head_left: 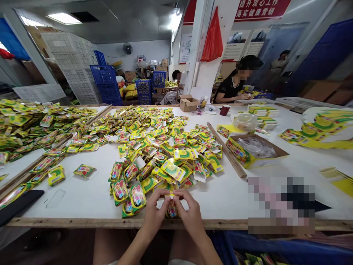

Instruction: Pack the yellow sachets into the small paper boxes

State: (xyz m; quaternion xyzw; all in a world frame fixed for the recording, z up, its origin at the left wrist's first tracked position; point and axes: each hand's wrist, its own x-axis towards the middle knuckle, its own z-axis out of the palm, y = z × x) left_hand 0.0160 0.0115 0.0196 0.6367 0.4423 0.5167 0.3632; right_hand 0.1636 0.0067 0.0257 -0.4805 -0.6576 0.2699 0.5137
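While printed cartons (173,170) are heaped on the white tabletop (88,200), a single box (172,208) is pinched by left hand (154,209) and right hand (191,209).

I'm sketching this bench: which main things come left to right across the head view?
Black flat object, loose yellow carton, loose open carton, left hand, pinched carton, right hand, short wooden strip, printed yellow sheets.
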